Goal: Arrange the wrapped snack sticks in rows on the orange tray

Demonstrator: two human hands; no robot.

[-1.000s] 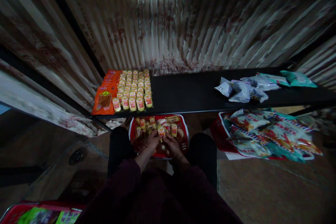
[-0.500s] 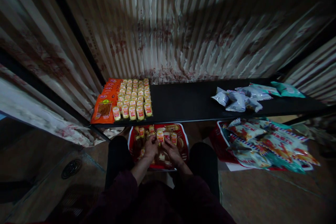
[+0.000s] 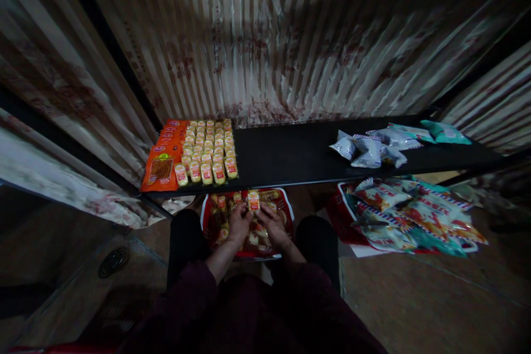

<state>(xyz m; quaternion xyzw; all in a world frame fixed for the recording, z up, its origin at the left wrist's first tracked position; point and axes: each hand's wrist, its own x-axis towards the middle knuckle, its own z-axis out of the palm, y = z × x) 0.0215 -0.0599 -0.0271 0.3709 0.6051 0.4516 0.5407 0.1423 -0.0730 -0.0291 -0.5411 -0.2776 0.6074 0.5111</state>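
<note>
Between my two hands, above a red basket with a white rim (image 3: pixel 289 215), is a small wrapped snack cake (image 3: pixel 253 199) with a red and yellow label. My left hand (image 3: pixel 239 223) grips its left side with closed fingers. My right hand (image 3: pixel 271 225) pinches it from the right. More wrapped cakes (image 3: pixel 222 202) lie loose in the basket below, partly covered by my hands. Just beyond, on the left of a black shelf (image 3: pixel 282 155), similar cakes (image 3: pixel 207 149) stand in neat rows facing me.
Orange snack packets (image 3: pixel 161 168) are lined up at the shelf's left end. Silver bags (image 3: pixel 367 150) and green bags (image 3: pixel 446 133) lie on its right part. A second red basket (image 3: pixel 341 222), heaped with snack bags (image 3: pixel 415 213), sits below right. Black posts (image 3: pixel 112 50) frame the shelf.
My hands have brought one wrapped cake up slightly, and its label now shows upright between my fingers. Another cake seen near my right fingers is no longer visible there. The view has shifted a little.
</note>
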